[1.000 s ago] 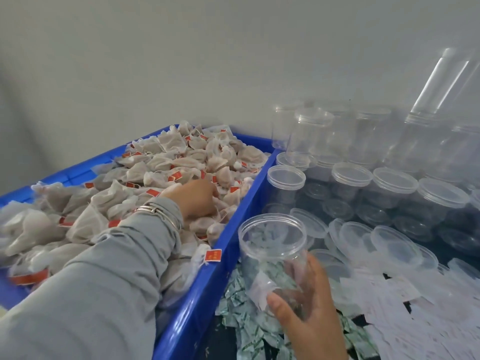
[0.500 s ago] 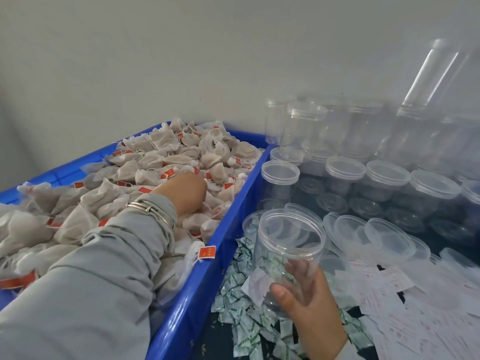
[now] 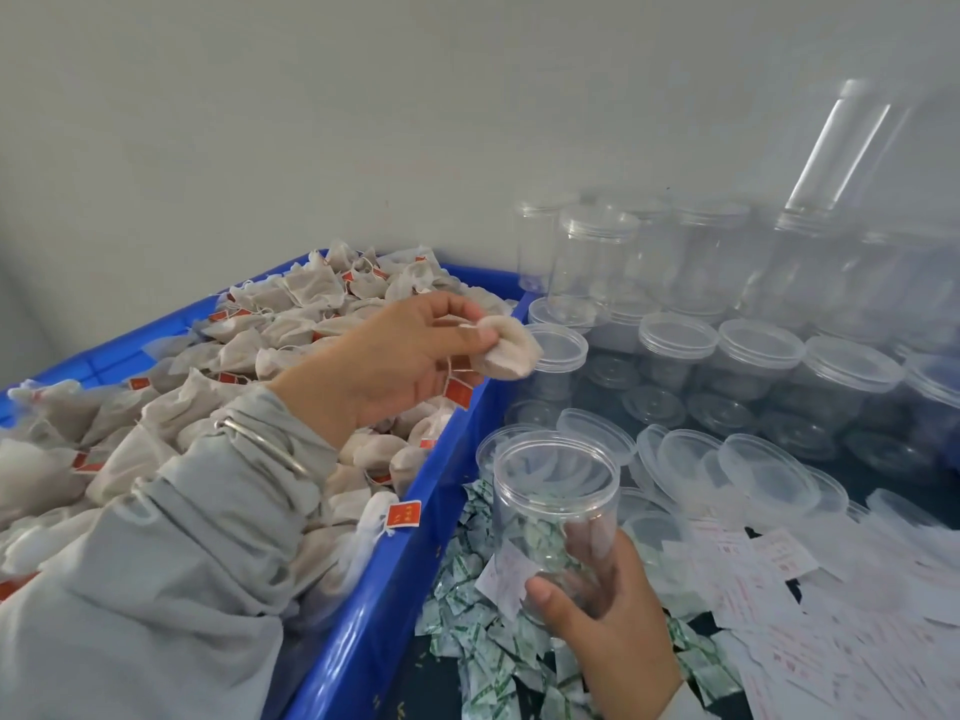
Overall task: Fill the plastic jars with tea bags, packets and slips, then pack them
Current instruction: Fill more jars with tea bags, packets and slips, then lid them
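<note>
My left hand (image 3: pixel 400 356) is raised above the blue crate (image 3: pixel 415 553) and pinches a white tea bag (image 3: pixel 506 353) whose red tag (image 3: pixel 458 393) dangles below. The crate is heaped with tea bags (image 3: pixel 218 366). Lower right of it, my right hand (image 3: pixel 608 610) grips an open clear plastic jar (image 3: pixel 553 506) by its base; a white slip and a green packet show through the jar's wall. The tea bag hangs up and to the left of the jar's mouth, apart from it.
Green-and-white packets (image 3: pixel 483 641) are piled beside the crate. White slips with red print (image 3: pixel 810 615) cover the right foreground. Loose clear lids (image 3: pixel 748 475) lie behind the jar, and several lidded and open jars (image 3: pixel 727 324) stand stacked against the wall.
My left hand has lifted out of the tea bag heap with one tea bag and moved right toward the jar. The jar in my right hand has stayed near the crate's corner.
</note>
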